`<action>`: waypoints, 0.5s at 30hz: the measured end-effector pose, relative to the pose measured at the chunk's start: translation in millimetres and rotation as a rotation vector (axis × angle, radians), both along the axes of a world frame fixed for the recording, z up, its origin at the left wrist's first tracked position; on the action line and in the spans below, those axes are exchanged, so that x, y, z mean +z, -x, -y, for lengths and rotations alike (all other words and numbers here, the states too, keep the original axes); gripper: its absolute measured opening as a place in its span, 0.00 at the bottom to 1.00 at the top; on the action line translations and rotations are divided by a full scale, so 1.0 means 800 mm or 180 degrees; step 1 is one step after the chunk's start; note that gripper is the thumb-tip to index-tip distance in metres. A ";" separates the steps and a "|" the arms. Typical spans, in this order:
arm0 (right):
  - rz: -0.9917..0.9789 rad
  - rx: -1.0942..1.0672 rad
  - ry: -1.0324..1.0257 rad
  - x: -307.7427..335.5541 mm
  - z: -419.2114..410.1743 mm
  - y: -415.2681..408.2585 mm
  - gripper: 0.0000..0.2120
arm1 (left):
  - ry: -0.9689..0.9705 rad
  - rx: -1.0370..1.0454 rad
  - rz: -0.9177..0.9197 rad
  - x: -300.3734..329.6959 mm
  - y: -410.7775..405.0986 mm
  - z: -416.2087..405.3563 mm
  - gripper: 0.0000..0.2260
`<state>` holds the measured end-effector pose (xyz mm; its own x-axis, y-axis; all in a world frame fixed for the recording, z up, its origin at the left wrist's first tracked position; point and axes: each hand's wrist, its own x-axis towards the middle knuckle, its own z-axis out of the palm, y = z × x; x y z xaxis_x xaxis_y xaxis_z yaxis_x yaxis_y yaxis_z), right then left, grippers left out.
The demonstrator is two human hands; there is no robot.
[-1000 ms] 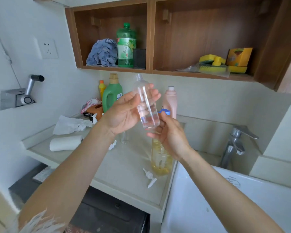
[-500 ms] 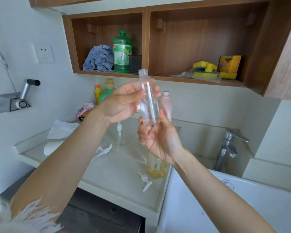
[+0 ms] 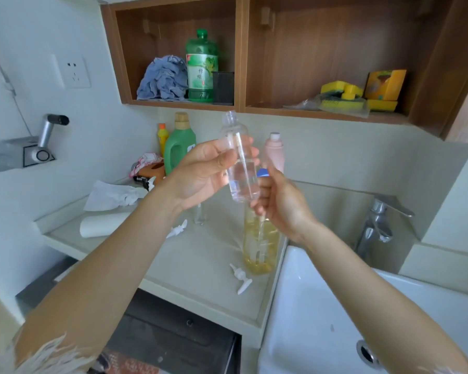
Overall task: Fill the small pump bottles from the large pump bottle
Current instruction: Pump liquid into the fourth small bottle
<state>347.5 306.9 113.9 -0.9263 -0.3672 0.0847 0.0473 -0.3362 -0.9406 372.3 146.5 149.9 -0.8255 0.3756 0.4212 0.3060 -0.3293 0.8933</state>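
My left hand (image 3: 200,176) grips the small clear bottle (image 3: 239,163) upright above the large amber bottle (image 3: 260,238), neck open for filling; my right hand (image 3: 278,203) pinches its base, steadying it.

- 2 bare forearms reach in from the bottom edge, no watch, ring or bracelet showing.
- left hand (image 3: 200,176) and right hand (image 3: 281,203) are ungloved.
- A pale, feathery fringe (image 3: 41,357) of clothing sits by the left upper arm.
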 end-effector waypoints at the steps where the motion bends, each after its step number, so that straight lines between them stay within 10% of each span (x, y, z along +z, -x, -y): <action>1: -0.0348 -0.0583 -0.0123 0.000 -0.008 0.014 0.19 | -0.0051 0.0093 0.0089 -0.007 0.001 0.002 0.30; 5: -0.1502 -0.1837 -0.0517 -0.002 -0.029 0.063 0.15 | 0.0007 0.0397 0.0636 -0.053 0.010 0.006 0.34; 15: -0.2744 -0.1897 -0.1819 -0.047 -0.014 0.098 0.15 | 0.0954 0.1097 0.0955 -0.123 0.034 -0.004 0.18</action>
